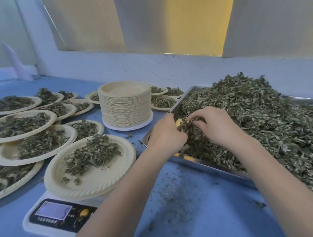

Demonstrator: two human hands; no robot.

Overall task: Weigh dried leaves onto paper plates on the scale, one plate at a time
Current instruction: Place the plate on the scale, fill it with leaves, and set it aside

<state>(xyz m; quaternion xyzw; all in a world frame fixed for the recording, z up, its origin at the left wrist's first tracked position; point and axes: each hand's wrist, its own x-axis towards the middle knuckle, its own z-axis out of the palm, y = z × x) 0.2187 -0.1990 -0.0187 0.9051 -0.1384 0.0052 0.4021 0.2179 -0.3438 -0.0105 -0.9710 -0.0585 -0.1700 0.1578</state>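
1. A blue tabletop (186, 200), dusted with leaf crumbs, runs under a pale wall.
2. A large heap of dried green leaves (255, 120) fills a shallow steel tray (208, 164) at right.
3. The left hand (165, 134) and right hand (218, 124) curl around one clump of leaves (190, 128) at the tray's near-left corner.
4. A cream paper plate (93, 179) bearing leaves sits on the white digital scale (53, 218).
5. A stack of empty plates (125, 105) stands behind; filled plates (19, 125) crowd the left.

Leaf-heaped plate (92, 168) atop scale (47, 218)
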